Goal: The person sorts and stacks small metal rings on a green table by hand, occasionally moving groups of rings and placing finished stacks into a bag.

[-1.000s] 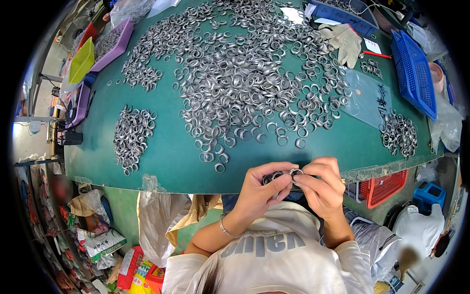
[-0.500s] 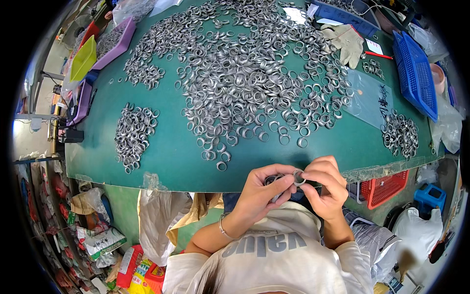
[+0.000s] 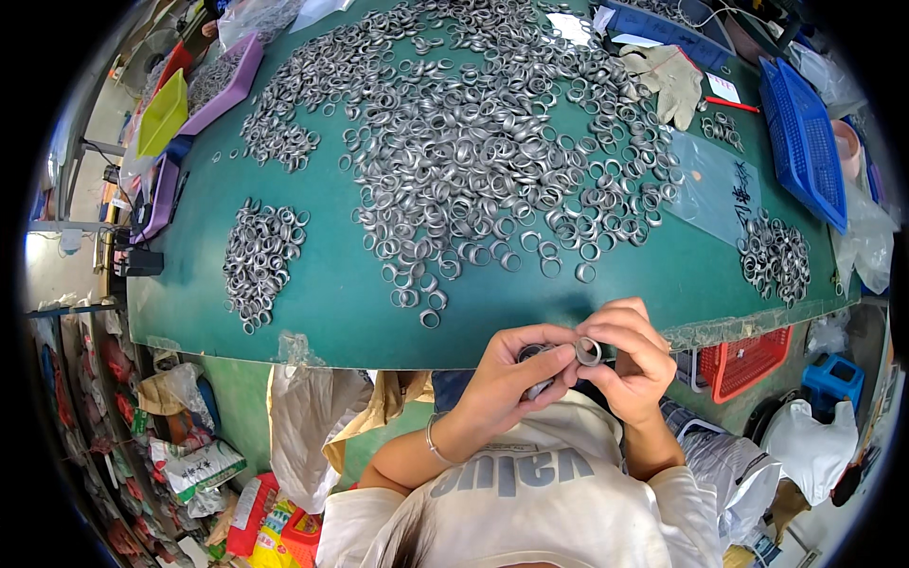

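Close to my body, at the near edge of the green table [image 3: 312,327], my two hands meet. A grey metal ring [image 3: 588,352] is pinched between the fingertips of my right hand [image 3: 627,358], its opening turned toward me. My left hand [image 3: 516,371] curls round several more metal rings [image 3: 536,354], partly hidden by the fingers; its thumb and fingertips touch the ring in my right hand. Beyond my hands spreads a large heap of similar rings [image 3: 464,161]. One smaller pile [image 3: 260,265] lies at the left, another pile [image 3: 775,257] at the right.
Purple [image 3: 227,85] and yellow-green bins [image 3: 163,114] stand at the far left. On the right are a blue basket [image 3: 803,142], work gloves [image 3: 670,80] and a clear plastic bag [image 3: 712,187] lying flat. A red crate [image 3: 748,364] sits below the table edge.
The ring between my hands has shifted slightly right and down and turned, showing more of its outer band. My right fingers have re-gripped it; the piles look the same.
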Demonstrator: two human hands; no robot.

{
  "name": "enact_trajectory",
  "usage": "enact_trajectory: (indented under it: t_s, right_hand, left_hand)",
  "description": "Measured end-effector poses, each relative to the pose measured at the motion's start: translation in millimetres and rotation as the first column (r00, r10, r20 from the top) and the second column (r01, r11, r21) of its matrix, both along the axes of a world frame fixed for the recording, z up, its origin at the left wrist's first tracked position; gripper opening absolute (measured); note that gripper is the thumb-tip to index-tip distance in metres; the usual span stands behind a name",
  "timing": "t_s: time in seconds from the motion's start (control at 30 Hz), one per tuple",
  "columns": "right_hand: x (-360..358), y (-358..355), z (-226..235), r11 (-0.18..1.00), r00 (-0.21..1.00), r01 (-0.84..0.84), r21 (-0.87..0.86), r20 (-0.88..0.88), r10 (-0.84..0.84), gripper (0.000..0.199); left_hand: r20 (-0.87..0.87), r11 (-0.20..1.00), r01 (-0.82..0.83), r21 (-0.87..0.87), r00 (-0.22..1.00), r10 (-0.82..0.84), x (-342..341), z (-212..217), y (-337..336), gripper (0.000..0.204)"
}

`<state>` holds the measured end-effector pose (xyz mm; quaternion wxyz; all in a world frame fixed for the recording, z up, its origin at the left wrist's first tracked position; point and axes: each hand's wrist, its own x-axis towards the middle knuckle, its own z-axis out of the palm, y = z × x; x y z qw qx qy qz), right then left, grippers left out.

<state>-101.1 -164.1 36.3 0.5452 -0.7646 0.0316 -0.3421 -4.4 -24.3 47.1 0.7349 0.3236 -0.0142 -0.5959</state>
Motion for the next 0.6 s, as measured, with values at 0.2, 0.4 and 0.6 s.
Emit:
enact_trajectory:
  t_s: [0.2, 0.4, 0.6]
  right_hand:
    - [1.5, 2.2, 1.9, 0.998, 0.999, -0.032, 0.049, 0.002, 0.032, 0.035]
    - [1.8, 2.5, -0.3, 0.997, 0.999, -0.04, 0.062, 0.002, 0.04, 0.036]
    - [2.4, 0.2, 1.7, 0.998, 0.998, -0.06, 0.0, 0.009, 0.06, 0.037]
  left_hand:
    - [0.0, 1.0, 0.007, 0.015, 1.0, -0.007, -1.5, 1.8, 0.1, 0.014]
    - [0.007, 0.999, 0.02, 0.033, 1.0, -0.02, -0.5, 2.9, -1.0, 0.016]
    - [0.06, 0.999, 0.026, 0.032, 0.998, -0.028, -1.1, -0.3, 0.4, 0.018]
